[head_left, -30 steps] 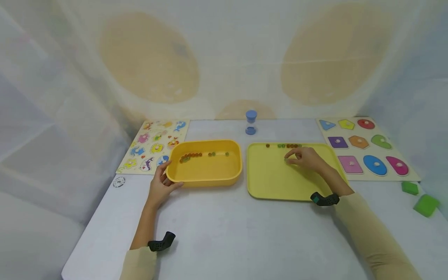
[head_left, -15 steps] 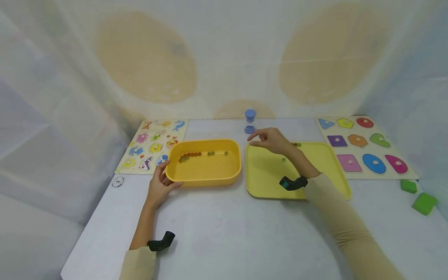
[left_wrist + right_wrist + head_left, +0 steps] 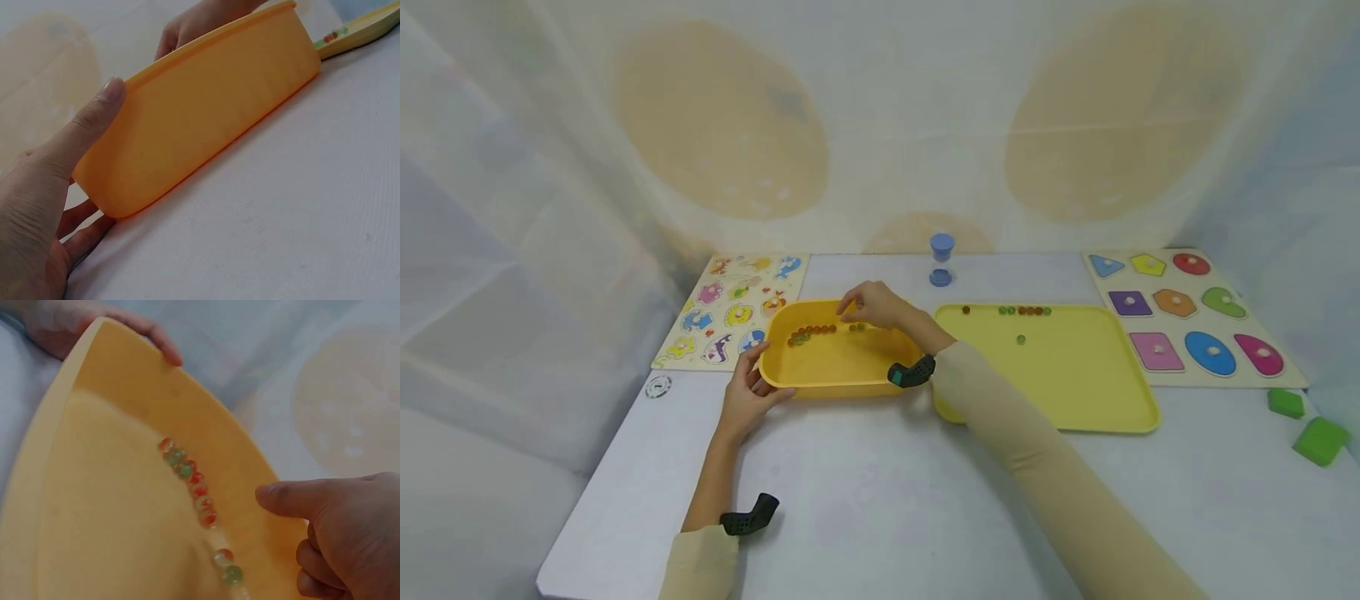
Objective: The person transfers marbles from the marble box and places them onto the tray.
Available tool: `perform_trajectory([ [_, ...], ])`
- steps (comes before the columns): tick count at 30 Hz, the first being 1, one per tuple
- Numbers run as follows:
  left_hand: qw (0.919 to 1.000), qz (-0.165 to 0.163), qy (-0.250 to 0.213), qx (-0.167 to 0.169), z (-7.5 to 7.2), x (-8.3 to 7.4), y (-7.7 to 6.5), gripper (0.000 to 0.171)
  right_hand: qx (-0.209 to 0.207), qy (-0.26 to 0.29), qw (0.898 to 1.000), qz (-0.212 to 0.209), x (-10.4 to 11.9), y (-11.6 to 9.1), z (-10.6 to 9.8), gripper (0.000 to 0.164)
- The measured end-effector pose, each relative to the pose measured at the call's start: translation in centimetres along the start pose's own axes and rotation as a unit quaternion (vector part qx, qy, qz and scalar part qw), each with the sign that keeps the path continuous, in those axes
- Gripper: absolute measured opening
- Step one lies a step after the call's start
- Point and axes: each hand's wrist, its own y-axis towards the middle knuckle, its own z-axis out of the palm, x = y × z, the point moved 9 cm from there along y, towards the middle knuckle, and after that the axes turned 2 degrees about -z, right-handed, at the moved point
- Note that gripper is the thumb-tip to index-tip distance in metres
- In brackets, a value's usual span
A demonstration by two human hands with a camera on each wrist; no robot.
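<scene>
My left hand [image 3: 745, 404] grips the left end of a yellow plastic basin [image 3: 838, 367], thumb against its front wall and fingers round the end, as the left wrist view also shows. Over the basin's back part hovers my right hand [image 3: 880, 305], with no marble visible in it. In the right wrist view one finger of the right hand [image 3: 347, 528] stretches out while others bend inward. Red and green glass marbles [image 3: 199, 490] lie in a line along the basin's back wall. Two marbles [image 3: 228, 565] sit slightly apart from that line.
Right of the basin lies a yellow tray [image 3: 1075, 408] with several marbles along its back edge and one green marble [image 3: 1021, 340] farther forward. A blue sand timer [image 3: 941, 260], an animal puzzle board [image 3: 700, 362], a shape puzzle board [image 3: 1157, 322] and green blocks [image 3: 1321, 442] stand around.
My right hand has moved left from the tray to above the basin, leaving the green marble on the tray. My left hand stays on the basin.
</scene>
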Motion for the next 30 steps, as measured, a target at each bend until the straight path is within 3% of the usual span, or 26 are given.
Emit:
perform_trajectory([
  [10, 1.0, 0.004, -0.002, 0.006, 0.3, -0.1, 0.4, 0.076, 0.055, -0.094, 0.992, 0.065, -2.8, 0.0, 1.8, 0.019],
  [18, 1.0, 0.003, -0.003, 0.003, 0.4, 0.2, 0.4, 0.079, 0.062, -0.11, 0.991, 0.05, -3.3, -0.1, 2.0, 0.015],
  [21, 0.9999, -0.006, -0.008, 0.002, 0.5, 0.4, 0.3, 0.08, 0.034, -0.098, 0.994, 0.014, -1.8, -0.7, 0.7, 0.016],
  [25, 0.9999, -0.012, -0.009, -0.001, 0.3, 0.5, 0.2, 0.081, -0.017, -0.067, 0.997, -0.031, 0.6, -3.4, -3.1, 0.018],
  [28, 0.9999, -0.011, -0.005, -0.003, 0.0, 0.5, 0.1, 0.08, -0.043, -0.068, 0.996, -0.036, 0.5, -6.6, -6.0, 0.019],
  [30, 0.9999, -0.009, -0.002, -0.003, -0.1, 0.4, 0.1, 0.079, -0.056, -0.073, 0.995, -0.025, -0.7, -9.1, -7.5, 0.021],
])
